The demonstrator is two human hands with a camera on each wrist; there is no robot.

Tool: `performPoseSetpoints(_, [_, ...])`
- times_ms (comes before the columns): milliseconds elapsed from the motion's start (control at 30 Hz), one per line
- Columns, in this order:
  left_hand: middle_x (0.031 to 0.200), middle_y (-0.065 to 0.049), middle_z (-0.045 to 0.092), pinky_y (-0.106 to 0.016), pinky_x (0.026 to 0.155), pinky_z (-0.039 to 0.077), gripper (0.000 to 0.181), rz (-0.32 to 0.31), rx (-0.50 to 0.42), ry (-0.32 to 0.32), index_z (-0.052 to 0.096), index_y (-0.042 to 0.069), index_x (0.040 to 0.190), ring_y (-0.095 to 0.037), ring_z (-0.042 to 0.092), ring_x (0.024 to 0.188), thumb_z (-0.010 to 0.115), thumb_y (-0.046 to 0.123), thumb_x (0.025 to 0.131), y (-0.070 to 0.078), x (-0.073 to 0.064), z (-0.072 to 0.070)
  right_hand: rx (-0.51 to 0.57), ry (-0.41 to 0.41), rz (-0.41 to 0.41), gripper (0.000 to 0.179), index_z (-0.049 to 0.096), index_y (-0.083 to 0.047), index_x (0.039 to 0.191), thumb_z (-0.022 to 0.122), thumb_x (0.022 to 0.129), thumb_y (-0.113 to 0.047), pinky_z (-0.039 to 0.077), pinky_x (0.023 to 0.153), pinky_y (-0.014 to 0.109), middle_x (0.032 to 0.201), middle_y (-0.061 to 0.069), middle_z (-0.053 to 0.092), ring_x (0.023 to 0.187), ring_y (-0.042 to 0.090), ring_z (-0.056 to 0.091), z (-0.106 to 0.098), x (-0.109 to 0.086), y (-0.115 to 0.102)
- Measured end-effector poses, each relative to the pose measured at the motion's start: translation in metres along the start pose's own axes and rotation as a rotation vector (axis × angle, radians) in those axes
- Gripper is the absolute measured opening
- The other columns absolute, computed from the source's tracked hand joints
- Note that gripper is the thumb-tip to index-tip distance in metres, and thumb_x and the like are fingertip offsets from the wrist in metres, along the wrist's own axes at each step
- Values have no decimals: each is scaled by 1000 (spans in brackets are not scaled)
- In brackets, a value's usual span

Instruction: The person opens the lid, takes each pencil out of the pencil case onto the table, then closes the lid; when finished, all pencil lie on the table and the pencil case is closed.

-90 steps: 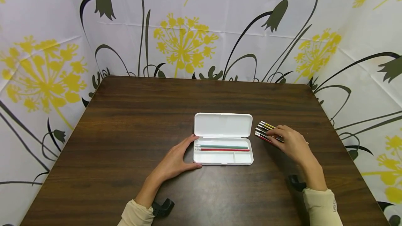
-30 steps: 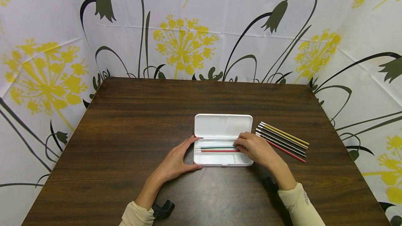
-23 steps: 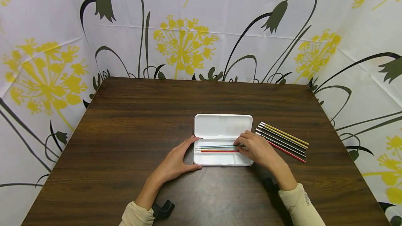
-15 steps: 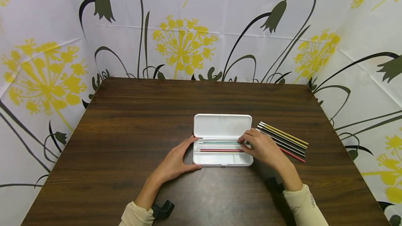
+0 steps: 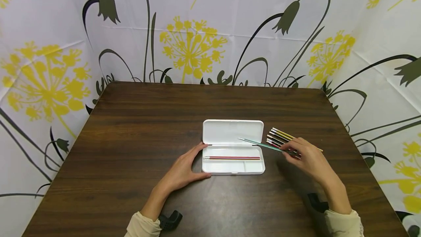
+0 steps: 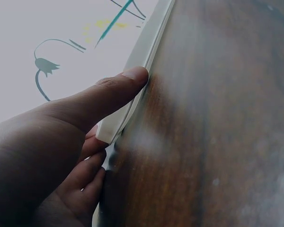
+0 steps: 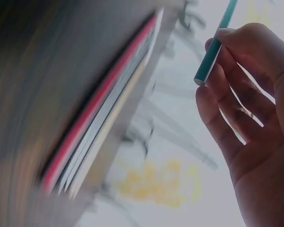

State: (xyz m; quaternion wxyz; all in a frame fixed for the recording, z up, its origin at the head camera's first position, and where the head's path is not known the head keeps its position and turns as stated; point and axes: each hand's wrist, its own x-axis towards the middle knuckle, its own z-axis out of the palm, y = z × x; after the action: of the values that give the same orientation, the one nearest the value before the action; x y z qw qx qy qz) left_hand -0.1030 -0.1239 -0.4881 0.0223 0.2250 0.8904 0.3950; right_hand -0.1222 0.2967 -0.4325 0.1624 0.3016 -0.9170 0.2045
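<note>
With thumb and fingers spread over its near and far edges, my left hand (image 5: 182, 167) grips the left end of an open white pencil case (image 5: 223, 166). In the left wrist view the thumb (image 6: 118, 85) presses on the edge of the case (image 6: 114, 125). A red pencil (image 5: 233, 157) lies lengthwise in the case, with a thin yellowish strip along it. My right hand (image 5: 310, 160) pinches a green pencil (image 5: 263, 144), tilted, its far end overlapping the lid (image 5: 230, 129) in the head view. In the right wrist view thumb and fingers hold the green pencil (image 7: 209, 66) near its end.
Several loose pencils (image 5: 279, 132) lie side by side right of the case, partly hidden under my right hand; a red pencil (image 7: 102, 101) shows among them in the right wrist view. The brown table (image 5: 148, 120) meets a flower-patterned cloth (image 5: 197, 3) behind.
My right hand went from the loose pencils into the case, took hold of the green pencil, lifted it out and carried it right, over the loose pencils. My left hand has stayed in place.
</note>
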Motion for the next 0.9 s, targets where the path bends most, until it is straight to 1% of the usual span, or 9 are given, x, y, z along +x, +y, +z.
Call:
performPoseSetpoints(100, [154, -4, 36, -46, 106, 36, 93, -1, 2, -1, 40, 20, 149, -19, 37, 138, 86, 45, 73, 0, 1, 0, -47, 12, 87, 29, 72, -18, 96, 83, 74, -4, 44, 64, 24, 92, -8, 65, 78, 13, 59, -22, -19, 12])
performPoseSetpoints(200, [154, -4, 37, -46, 106, 36, 93, 1, 4, 0, 41, 20, 149, -19, 37, 138, 85, 47, 73, -1, 1, 0, -88, 4, 176, 29, 72, -17, 95, 84, 73, -3, 46, 62, 27, 91, -6, 65, 76, 13, 59, -40, -36, 25])
performPoseSetpoints(333, [153, -6, 38, -46, 106, 36, 92, 4, 6, 2, 41, 19, 149, -20, 38, 137, 85, 47, 73, 0, 1, 0, -121, -13, 259, 24, 73, -13, 95, 83, 75, -4, 47, 60, 31, 88, -3, 64, 73, 13, 59, -52, -53, 39])
performPoseSetpoints(433, [153, -5, 38, -47, 106, 36, 92, 2, 4, 2, 41, 18, 149, -20, 38, 137, 85, 45, 73, 0, 1, 0, -130, -23, 276, 22, 72, -12, 95, 82, 76, -6, 46, 60, 31, 88, -2, 63, 72, 11, 58, -55, -58, 45])
performPoseSetpoints(533, [154, -5, 37, -47, 106, 35, 92, 0, 2, 0, 41, 18, 149, -20, 37, 138, 86, 45, 73, 0, 1, 0, -127, -23, 269, 22, 72, -12, 94, 82, 76, -6, 47, 59, 32, 87, -2, 64, 72, 11, 58, -54, -58, 47])
performPoseSetpoints(733, [154, -6, 37, -47, 106, 35, 92, -2, -1, -5, 40, 19, 149, -21, 37, 138, 85, 44, 73, 0, 1, 1, -134, -27, 256, 23, 72, -12, 95, 82, 76, -4, 48, 60, 36, 89, -1, 65, 74, 16, 60, -51, -53, 49])
performPoseSetpoints(900, [154, -4, 36, -46, 106, 35, 93, -2, 6, -4, 40, 20, 149, -20, 36, 138, 85, 47, 73, -1, 1, 1, -131, -54, 286, 21, 72, -13, 95, 81, 78, -6, 48, 62, 40, 93, 2, 66, 78, 19, 61, -48, -48, 53])
